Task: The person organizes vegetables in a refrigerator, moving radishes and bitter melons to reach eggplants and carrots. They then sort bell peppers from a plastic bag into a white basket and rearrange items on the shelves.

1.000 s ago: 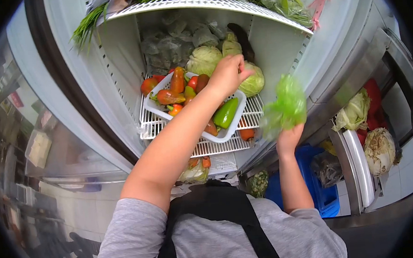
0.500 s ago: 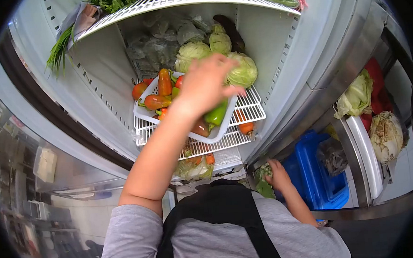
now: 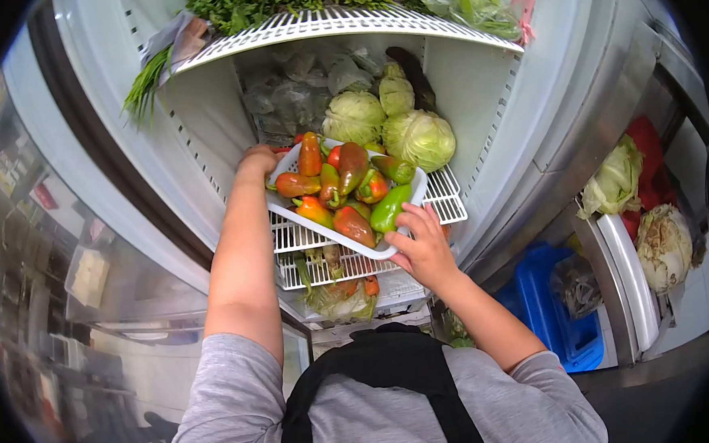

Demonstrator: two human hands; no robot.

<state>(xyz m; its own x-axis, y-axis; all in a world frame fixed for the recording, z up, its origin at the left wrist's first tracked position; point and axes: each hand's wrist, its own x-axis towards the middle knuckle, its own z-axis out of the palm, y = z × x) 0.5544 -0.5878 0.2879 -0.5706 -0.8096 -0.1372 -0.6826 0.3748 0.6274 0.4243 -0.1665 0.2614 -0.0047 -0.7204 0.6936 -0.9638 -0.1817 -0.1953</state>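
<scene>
A white plastic tray point(image 3: 327, 233) full of red, orange and green bell peppers point(image 3: 353, 166) rests on a white wire shelf point(image 3: 294, 240) inside a fridge. My left hand point(image 3: 258, 160) is closed at the tray's far left edge, its fingertips partly hidden; a bit of red shows beside them. At the near right corner, my right hand point(image 3: 422, 242) grips the rim, fingers over the edge beside a bright green pepper point(image 3: 390, 209). Behind the tray sit a large round cabbage point(image 3: 419, 140), two smaller pale green heads and a dark eggplant point(image 3: 410, 76).
Leafy herbs point(image 3: 244, 7) and bagged greens lie on the upper shelf point(image 3: 310, 28). Clear plastic bags point(image 3: 294, 103) fill the back left. Carrots point(image 3: 371, 285) and other vegetables are below. At right stand a blue bin point(image 3: 538, 299) and a napa cabbage point(image 3: 664, 247).
My left hand has moved from over the peppers to the tray's left edge. My right hand has come up from greens low on the right to the tray's near right corner.
</scene>
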